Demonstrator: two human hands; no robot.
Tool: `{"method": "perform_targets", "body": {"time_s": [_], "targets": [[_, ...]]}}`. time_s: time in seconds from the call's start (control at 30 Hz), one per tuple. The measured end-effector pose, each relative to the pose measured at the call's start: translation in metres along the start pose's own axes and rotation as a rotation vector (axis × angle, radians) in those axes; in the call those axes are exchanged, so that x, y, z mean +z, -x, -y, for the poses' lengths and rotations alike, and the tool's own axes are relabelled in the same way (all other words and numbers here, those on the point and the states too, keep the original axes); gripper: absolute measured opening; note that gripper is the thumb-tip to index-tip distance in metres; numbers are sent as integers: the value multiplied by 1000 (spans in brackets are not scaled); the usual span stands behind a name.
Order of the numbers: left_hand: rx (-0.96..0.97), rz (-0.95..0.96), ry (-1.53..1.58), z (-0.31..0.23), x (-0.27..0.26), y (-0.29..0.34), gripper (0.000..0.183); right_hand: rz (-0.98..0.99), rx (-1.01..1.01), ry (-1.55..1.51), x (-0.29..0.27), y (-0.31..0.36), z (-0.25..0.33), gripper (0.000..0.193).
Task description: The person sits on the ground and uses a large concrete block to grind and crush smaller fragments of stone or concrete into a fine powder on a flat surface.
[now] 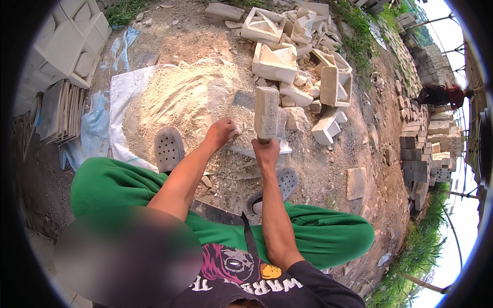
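White woven sheet (123, 105) spread across the ground, and beyond its right side, look, a heap of broken, pale moulded blocks (277, 62)! Piled on the sheet itself, a mound of pale sandy powder (174, 97). Off its left edge, a stack of thin boards (64, 114). And the block-headed mallet (267, 113), up it stands toward the sheet's right side, head on top! Grey perforated clogs next: left clog (168, 149) at the sheet's near edge, right clog (287, 182) just past its near right corner. Right hand (266, 152) near the sheet's right side, fingers wrapped round the mallet's handle; left hand (221, 132) above the sheet's near part, fingers curled in, and whether they pinch anything, I can't tell!
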State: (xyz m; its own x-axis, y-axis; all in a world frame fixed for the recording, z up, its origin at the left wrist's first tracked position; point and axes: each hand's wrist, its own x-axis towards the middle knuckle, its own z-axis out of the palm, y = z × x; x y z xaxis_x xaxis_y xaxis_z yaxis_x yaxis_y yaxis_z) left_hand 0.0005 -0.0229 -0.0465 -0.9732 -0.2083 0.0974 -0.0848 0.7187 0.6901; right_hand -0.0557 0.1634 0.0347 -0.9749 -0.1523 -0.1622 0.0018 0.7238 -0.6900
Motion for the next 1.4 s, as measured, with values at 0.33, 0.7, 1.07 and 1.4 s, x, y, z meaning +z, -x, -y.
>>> {"method": "perform_targets", "body": {"time_s": [0.33, 0.7, 1.07, 1.4], "targets": [[-30, 23, 33, -7, -4, 1, 14, 53, 29, 42, 34, 19, -37, 36], [-86, -14, 15, -11, -1, 3, 11, -77, -245, -249, -3, -6, 22, 33], [-97, -11, 28, -12, -1, 3, 8, 96, 45, 46, -6, -2, 11, 40], [-90, 8, 140, -12, 9, 0, 12, 99, -11, 23, 31, 4, -30, 44]]}}
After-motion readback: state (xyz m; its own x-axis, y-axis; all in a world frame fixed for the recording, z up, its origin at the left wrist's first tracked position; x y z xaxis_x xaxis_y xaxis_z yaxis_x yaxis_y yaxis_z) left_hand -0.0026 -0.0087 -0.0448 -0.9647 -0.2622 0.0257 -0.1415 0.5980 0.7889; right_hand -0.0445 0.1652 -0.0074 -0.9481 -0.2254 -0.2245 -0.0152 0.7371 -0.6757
